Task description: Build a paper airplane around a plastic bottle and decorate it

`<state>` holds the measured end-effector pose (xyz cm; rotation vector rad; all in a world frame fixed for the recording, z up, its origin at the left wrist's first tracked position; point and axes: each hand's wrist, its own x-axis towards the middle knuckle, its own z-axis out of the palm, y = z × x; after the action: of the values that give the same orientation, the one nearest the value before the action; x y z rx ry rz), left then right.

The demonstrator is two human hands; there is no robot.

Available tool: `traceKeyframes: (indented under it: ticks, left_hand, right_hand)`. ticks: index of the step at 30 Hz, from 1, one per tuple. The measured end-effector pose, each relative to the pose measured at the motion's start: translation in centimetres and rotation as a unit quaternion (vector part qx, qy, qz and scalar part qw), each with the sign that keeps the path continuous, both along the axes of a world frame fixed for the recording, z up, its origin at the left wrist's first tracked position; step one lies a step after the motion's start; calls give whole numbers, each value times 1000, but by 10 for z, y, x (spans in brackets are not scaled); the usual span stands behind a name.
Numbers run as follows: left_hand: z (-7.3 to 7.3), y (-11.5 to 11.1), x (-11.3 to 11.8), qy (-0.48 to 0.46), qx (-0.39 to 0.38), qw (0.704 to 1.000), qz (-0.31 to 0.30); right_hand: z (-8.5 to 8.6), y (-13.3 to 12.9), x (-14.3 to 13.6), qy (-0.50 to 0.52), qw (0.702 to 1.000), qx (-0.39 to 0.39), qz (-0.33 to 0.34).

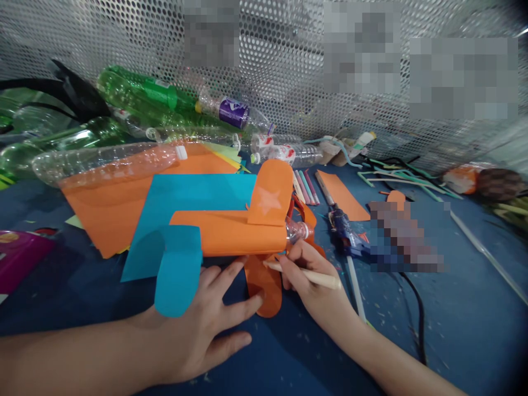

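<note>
A plastic bottle (pixel 295 231) wrapped in orange paper (pixel 226 234) lies sideways with its clear neck to the right. Rounded paper flaps stick out from it: an orange one (pixel 270 192) with a pale star on top, a blue one (pixel 177 275) at the left, and a shaded orange one (pixel 264 289) below. My left hand (pixel 218 313) has its fingers spread, one fingertip on the lower orange flap and others partly under the wrapped bottle. In my right hand (pixel 309 269) is a cream-coloured pen (pixel 319 278), its tip at the lower flap's upper part.
Blue paper (pixel 142 236) and orange paper (pixel 94 214) lie behind the wrapped bottle. Several plastic bottles (pixel 136 91) line the perforated metal wall. A glue gun (pixel 346 231), markers (pixel 306 187) and scissors (pixel 303 209) are to the right; a black cable (pixel 418 308) runs forward.
</note>
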<state>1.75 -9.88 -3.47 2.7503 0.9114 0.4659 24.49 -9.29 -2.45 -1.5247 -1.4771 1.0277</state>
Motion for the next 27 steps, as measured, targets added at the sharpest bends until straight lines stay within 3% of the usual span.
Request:
traceKeyframes:
  ticks: [27]
  left_hand:
    - [1, 0, 1, -3, 19, 1000, -3]
  right_hand:
    - [3, 0, 0, -8, 1000, -6, -2]
